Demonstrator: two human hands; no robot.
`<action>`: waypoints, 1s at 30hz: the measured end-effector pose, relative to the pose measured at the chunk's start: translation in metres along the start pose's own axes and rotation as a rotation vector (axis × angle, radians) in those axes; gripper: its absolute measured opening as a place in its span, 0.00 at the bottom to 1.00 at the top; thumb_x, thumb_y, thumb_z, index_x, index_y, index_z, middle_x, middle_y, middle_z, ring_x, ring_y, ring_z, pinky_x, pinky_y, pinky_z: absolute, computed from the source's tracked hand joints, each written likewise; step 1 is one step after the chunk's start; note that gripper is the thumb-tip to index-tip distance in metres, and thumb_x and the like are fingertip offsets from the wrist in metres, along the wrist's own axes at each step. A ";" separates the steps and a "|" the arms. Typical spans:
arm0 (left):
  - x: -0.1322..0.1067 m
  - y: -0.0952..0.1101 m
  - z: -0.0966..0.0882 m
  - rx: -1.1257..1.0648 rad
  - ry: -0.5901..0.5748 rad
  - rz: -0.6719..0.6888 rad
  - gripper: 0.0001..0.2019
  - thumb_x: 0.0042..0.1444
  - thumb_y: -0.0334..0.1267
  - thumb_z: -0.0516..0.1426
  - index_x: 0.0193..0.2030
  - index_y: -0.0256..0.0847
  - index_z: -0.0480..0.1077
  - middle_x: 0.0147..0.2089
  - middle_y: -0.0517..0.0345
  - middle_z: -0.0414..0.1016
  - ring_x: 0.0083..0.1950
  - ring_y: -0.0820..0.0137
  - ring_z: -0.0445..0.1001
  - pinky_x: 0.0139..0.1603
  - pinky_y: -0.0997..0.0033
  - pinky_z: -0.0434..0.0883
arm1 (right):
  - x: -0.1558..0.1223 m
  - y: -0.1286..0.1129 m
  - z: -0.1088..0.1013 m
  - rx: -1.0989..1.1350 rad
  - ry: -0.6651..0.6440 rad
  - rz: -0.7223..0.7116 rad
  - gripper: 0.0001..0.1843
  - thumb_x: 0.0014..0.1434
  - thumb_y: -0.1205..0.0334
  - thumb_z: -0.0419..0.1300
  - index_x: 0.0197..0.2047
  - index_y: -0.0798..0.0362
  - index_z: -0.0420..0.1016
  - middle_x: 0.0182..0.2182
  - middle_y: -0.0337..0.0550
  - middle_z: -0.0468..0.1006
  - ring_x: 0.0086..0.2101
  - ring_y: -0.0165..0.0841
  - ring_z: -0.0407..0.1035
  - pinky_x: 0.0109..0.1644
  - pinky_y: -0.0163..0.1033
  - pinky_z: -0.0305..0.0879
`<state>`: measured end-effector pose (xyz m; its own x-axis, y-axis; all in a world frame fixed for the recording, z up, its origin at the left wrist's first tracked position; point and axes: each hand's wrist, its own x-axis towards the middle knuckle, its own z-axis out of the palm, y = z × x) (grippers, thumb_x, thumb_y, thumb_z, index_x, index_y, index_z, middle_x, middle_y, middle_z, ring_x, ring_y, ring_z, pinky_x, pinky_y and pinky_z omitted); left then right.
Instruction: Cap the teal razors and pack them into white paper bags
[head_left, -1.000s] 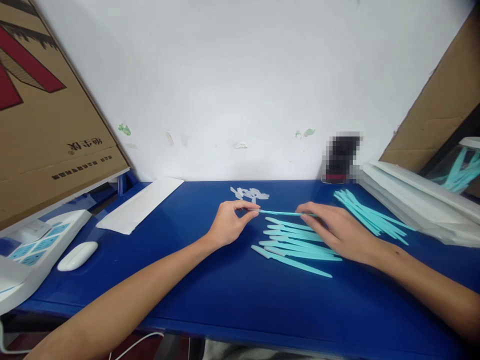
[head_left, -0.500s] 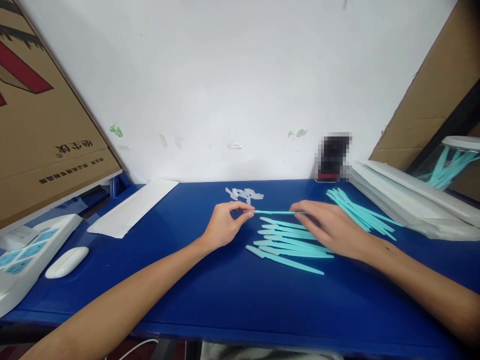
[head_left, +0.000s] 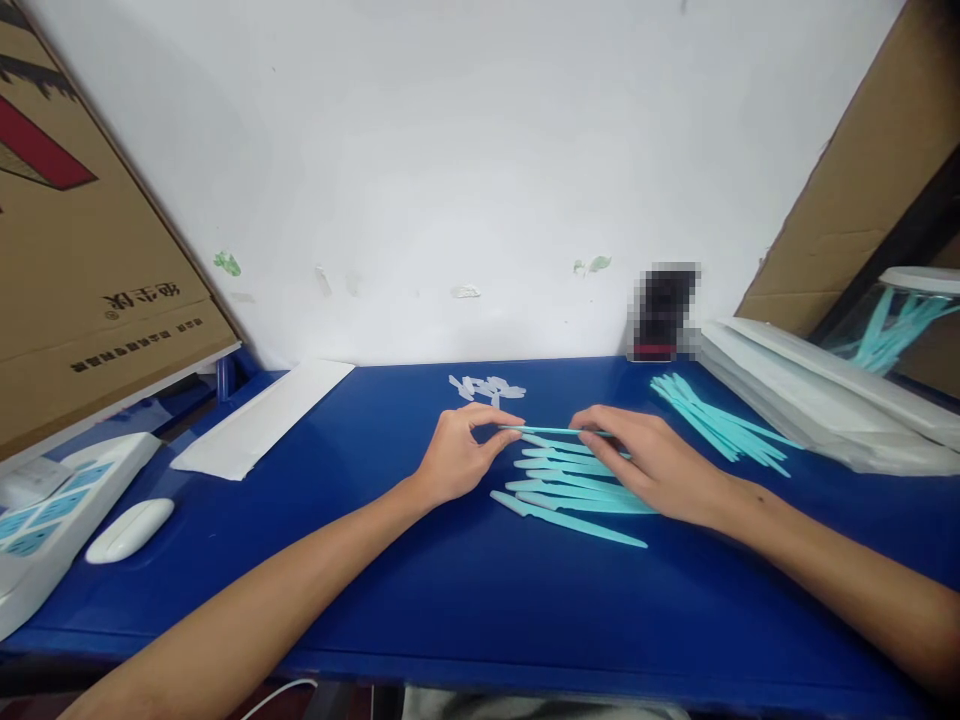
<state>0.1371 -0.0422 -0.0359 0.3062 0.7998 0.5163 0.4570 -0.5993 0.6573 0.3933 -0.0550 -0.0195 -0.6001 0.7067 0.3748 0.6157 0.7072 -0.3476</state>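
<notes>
A slim turquoise eyebrow razor (head_left: 551, 430) is stretched level between my two hands. My left hand (head_left: 466, 452) pinches its left end between thumb and fingers, hiding the tip. Farther along the handle, my right hand (head_left: 645, 455) grips it with thumb and forefinger. Just below lie several similar razors (head_left: 581, 492) in a loose row, heads to the left, some partly covered by my right hand. Beyond my left hand sits a small pile of clear plastic caps (head_left: 487, 387).
Another bunch of razors (head_left: 716, 425) lies at the right, beside stacked clear plastic packaging (head_left: 810, 400). A lidded jar (head_left: 911, 315) holds more. On the left are a white sheet (head_left: 262, 418), a white mouse-shaped case (head_left: 130, 530), a power strip (head_left: 71, 500) and a cardboard box (head_left: 97, 240).
My left hand has shifted slightly right and my right hand slightly left, so less of the razor shows between them. The razor sits a little lower, nearer the row.
</notes>
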 end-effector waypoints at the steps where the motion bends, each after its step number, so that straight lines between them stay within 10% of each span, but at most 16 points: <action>1: 0.001 -0.002 0.001 0.037 -0.014 0.017 0.06 0.61 0.40 0.61 0.42 0.45 0.81 0.43 0.57 0.83 0.47 0.64 0.79 0.52 0.63 0.73 | 0.001 0.000 -0.001 -0.013 -0.012 0.008 0.16 0.72 0.55 0.44 0.49 0.50 0.69 0.43 0.46 0.78 0.38 0.35 0.73 0.40 0.40 0.67; 12: 0.003 -0.015 -0.006 0.343 -0.280 0.068 0.10 0.65 0.40 0.56 0.45 0.47 0.80 0.57 0.52 0.75 0.60 0.56 0.68 0.60 0.49 0.66 | -0.024 0.096 -0.072 -0.576 -0.115 0.694 0.22 0.64 0.42 0.50 0.42 0.51 0.74 0.33 0.57 0.79 0.33 0.50 0.73 0.31 0.47 0.60; 30: 0.018 -0.046 -0.039 0.560 -0.160 -0.017 0.17 0.66 0.44 0.50 0.51 0.43 0.76 0.50 0.49 0.77 0.51 0.55 0.71 0.52 0.52 0.69 | -0.024 0.127 -0.060 -0.379 -0.218 0.608 0.14 0.58 0.52 0.58 0.31 0.52 0.80 0.30 0.48 0.81 0.31 0.42 0.74 0.34 0.43 0.65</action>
<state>0.0888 -0.0016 -0.0354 0.3974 0.8305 0.3903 0.8218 -0.5113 0.2513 0.5169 0.0161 -0.0210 -0.1613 0.9867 0.0189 0.9812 0.1624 -0.1042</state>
